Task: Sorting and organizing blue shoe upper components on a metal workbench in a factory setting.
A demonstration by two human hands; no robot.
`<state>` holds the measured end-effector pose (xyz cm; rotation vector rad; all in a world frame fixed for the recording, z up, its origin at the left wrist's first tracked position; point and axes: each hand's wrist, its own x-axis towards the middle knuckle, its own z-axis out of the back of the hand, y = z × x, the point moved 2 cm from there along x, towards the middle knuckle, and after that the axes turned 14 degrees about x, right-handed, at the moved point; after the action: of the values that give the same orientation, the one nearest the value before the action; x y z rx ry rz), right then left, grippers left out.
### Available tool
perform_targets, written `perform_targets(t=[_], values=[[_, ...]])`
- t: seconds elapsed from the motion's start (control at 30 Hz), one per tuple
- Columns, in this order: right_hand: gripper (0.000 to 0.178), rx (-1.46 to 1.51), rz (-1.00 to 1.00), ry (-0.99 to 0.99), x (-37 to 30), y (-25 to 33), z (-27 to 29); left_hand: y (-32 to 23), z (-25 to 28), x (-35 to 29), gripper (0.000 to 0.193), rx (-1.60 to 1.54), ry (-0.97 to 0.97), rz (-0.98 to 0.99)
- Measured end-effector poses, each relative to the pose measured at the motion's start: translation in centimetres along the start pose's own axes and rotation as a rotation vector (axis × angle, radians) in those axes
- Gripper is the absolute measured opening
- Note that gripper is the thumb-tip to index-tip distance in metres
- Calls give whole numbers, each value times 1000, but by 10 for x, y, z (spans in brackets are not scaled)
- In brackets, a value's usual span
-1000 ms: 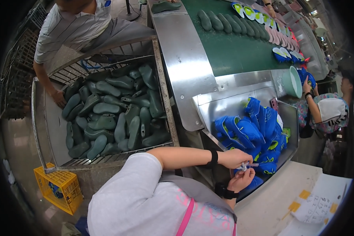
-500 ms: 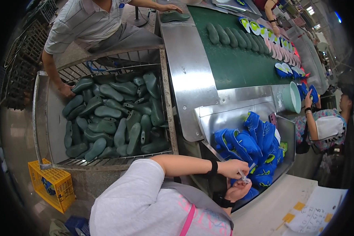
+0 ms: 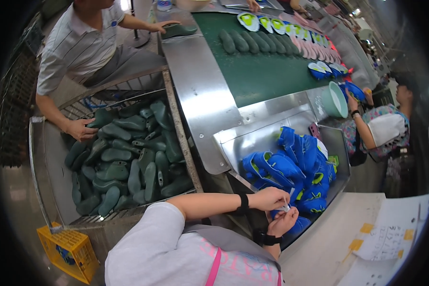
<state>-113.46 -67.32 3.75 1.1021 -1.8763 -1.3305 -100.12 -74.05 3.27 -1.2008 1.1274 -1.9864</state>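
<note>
Left hand (image 3: 270, 198): grip closing in a pinch on a small white piece (image 3: 287, 206), fingers curling over its top; a black band is sitting at the wrist.

Right hand (image 3: 284, 221): lying just under the left, palm turning upward, fingers meeting the same small white piece from below; grip closing on it too. A dark wristwatch (image 3: 263, 237) is sitting at this wrist. What the piece is cannot be told, being too small.

Blue shoe uppers (image 3: 295, 167): a heap with green and white trim, lying immediately beyond and to the right of both grips, filling a metal bin (image 3: 252, 138); the nearest upper is showing just under the right hand.

Green conveyor belt (image 3: 262, 71): running further beyond the grips, carrying a row of dark green moulds (image 3: 240, 42) and shoe parts in green, pink and blue.

Wire cage (image 3: 57, 152): well to the left of the grips, holding many dark green shoe lasts (image 3: 124, 162); another person's hand is resting on one.

Yellow crate (image 3: 69, 245): standing on the floor, low and far left of the grips.

Pale table (image 3: 329, 243): lying just right of the right hand, carrying paper sheets (image 3: 391, 238).

Mint-green bowl (image 3: 334, 99): standing beyond the bin, beside a further seated person.
</note>
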Motion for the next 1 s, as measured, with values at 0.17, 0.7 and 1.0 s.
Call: perform_targets(t=[0.17,0.7,1.0], values=[[13,59,7,-2,-2,-1,0,-4,-4,0,13,44,33,109],[10,89,-4,-131,4,-3,-5,-5,4,-5,14,-137,173,83],[15,-31,104,-101,3,1,6,10,-5,-5,13,-518,184,241]])
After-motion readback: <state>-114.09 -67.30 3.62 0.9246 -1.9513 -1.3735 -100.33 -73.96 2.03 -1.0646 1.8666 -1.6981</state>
